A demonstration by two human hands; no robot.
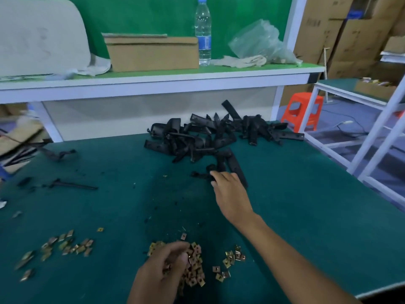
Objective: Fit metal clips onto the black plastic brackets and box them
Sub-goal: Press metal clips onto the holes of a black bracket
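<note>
A heap of black plastic brackets [210, 134] lies at the far middle of the green table [306, 216]. My right hand [230, 191] reaches out to the heap's near edge, its fingers curled round one black bracket [206, 174]. Near the front edge lies a pile of brass-coloured metal clips [195, 268]. My left hand [162, 270] sits on this pile with fingers curled into the clips. More clips [65, 244] are scattered at the front left. A closed cardboard box [151, 52] stands on the shelf above.
A water bottle [203, 31], cloth gloves [241, 60] and a plastic bag [263, 42] share the shelf. Loose black parts [72, 184] lie on the left of the table. An orange stool [303, 110] and a white frame [372, 132] stand to the right.
</note>
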